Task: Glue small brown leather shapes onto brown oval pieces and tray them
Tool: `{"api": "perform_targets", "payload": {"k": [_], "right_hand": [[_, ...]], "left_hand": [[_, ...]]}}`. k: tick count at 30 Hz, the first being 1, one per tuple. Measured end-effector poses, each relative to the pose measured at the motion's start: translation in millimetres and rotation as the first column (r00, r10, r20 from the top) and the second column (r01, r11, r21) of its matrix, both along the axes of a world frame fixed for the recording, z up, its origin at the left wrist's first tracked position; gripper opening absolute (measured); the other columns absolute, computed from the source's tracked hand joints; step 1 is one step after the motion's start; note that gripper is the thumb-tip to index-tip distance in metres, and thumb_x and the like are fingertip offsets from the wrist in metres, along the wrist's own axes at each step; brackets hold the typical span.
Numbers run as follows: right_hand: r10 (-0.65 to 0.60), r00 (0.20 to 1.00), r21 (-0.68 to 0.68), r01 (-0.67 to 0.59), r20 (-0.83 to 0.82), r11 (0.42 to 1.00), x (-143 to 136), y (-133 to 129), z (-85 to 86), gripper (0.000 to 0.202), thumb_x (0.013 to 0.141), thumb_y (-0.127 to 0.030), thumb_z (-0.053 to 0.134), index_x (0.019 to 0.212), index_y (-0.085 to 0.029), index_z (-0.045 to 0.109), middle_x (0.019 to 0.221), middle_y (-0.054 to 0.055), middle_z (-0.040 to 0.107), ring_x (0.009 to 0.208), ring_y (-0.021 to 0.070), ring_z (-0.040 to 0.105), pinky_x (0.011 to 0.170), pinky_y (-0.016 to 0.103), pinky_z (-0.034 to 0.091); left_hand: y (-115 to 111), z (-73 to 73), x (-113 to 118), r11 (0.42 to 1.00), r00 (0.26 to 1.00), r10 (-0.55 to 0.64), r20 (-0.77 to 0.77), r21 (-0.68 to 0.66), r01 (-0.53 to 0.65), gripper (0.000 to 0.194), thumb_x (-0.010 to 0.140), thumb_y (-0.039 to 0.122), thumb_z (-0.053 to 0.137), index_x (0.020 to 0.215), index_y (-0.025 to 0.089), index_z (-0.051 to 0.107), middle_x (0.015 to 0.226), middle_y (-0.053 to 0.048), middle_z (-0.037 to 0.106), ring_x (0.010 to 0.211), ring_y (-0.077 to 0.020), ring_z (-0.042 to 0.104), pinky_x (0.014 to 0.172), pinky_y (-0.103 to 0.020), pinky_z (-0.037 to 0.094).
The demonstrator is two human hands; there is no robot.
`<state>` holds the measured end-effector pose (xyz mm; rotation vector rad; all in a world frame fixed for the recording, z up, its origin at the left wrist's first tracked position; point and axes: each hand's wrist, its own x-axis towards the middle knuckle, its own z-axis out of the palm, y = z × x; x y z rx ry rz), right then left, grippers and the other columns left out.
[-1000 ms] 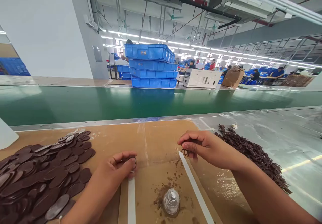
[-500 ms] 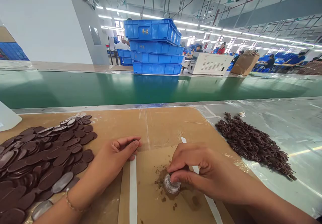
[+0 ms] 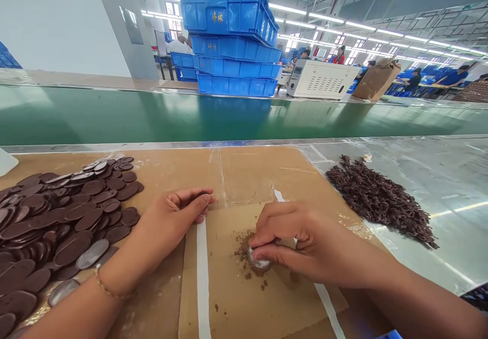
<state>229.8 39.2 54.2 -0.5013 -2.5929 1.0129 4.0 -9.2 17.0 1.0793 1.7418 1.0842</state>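
My left hand (image 3: 181, 212) is closed in a pinch above the upper end of a white tape strip (image 3: 203, 273); a sliver of something small and dark shows at its fingertips. My right hand (image 3: 297, 240) is also pinched, thumb and fingertips at a small round shiny dish (image 3: 260, 263). What they hold there is hidden by the fingers. The dish sits on a brown cardboard sheet (image 3: 236, 306), with dark wet spots around it. Left of my left arm lies a heap of flat dark brown oval pieces (image 3: 89, 217), some with a silvery sheen.
A pile of small dark brown lacy pieces (image 3: 381, 202) lies on the grey table at the right. Beyond the work surface runs a green conveyor belt (image 3: 152, 120). Behind it stand stacked blue crates (image 3: 236, 64), a white metal box (image 3: 324, 80) and a paper bag (image 3: 377, 79). Several people sit far back.
The view has tilted down, so the background sits higher in the picture. My right fingertips have lowered onto the dish and cover more of it. The left hand keeps its pinch.
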Motion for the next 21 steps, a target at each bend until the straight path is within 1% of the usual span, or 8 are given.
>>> {"api": "perform_targets", "payload": {"k": [4,7,12,15,18,21], "right_hand": [[0.002,1.0,0.026,-0.002,-0.015,1.0,0.5,-0.1,-1.2,0.012,0.087,-0.021,0.059,0.087,-0.015,0.069,0.08,0.003,0.065,0.074,0.011,0.059,0.068,0.021,0.046],[0.01,1.0,0.014,-0.01,-0.013,1.0,0.1,0.8,-1.5,0.011,0.087,-0.02,0.059,0.085,-0.014,0.069,0.079,0.003,0.066,0.074,0.0107,0.059,0.068,0.021,0.045],[-0.024,0.999,0.005,0.024,-0.041,1.0,-1.0,1.8,-3.3,0.01,0.086,-0.02,0.06,0.086,-0.016,0.069,0.08,0.002,0.068,0.074,0.0113,0.06,0.069,0.022,0.046],[-0.089,0.992,-0.037,0.086,-0.086,0.996,-0.4,1.7,-4.3,0.009,0.086,-0.022,0.06,0.086,-0.017,0.068,0.079,0.002,0.068,0.075,0.0118,0.061,0.07,0.023,0.047],[-0.169,0.981,-0.085,0.161,-0.098,0.983,-0.3,1.7,-4.2,0.009,0.086,-0.023,0.061,0.087,-0.018,0.068,0.08,0.002,0.067,0.074,0.0118,0.062,0.07,0.024,0.047],[-0.117,0.992,-0.09,0.113,-0.041,0.989,-1.1,0.3,-3.6,0.008,0.084,-0.021,0.062,0.084,-0.017,0.069,0.077,0.002,0.067,0.073,0.0116,0.062,0.068,0.023,0.047]], "left_hand": [[0.1,1.4,1.1,1.0,1.0,0.003,-0.013,0.005,-0.003,0.043,0.074,0.049,0.063,0.104,0.018,0.067,0.076,0.0,0.064,0.067,-0.0136,0.052,0.069,-0.027,0.039],[0.6,0.7,1.2,1.0,1.0,-0.011,-0.027,0.007,0.011,0.045,0.075,0.049,0.063,0.107,0.017,0.066,0.076,0.0,0.063,0.067,-0.0135,0.052,0.068,-0.027,0.039],[0.6,0.3,0.7,0.999,1.0,-0.015,-0.021,0.035,0.016,0.045,0.075,0.05,0.063,0.105,0.017,0.066,0.076,0.0,0.063,0.066,-0.0134,0.053,0.067,-0.027,0.04],[-1.0,4.7,2.3,0.999,1.0,-0.003,0.002,0.038,0.002,0.044,0.075,0.05,0.063,0.103,0.017,0.066,0.078,-0.001,0.066,0.065,-0.0131,0.053,0.066,-0.026,0.041],[-3.6,9.5,5.0,1.0,0.999,0.01,0.03,0.014,-0.011,0.045,0.075,0.049,0.063,0.107,0.018,0.064,0.076,-0.001,0.067,0.064,-0.0131,0.054,0.065,-0.026,0.042],[-5.9,11.4,6.8,0.999,0.999,-0.007,0.046,0.033,0.006,0.05,0.073,0.049,0.066,0.113,0.019,0.06,0.074,-0.002,0.067,0.064,-0.014,0.055,0.064,-0.027,0.043]]}}
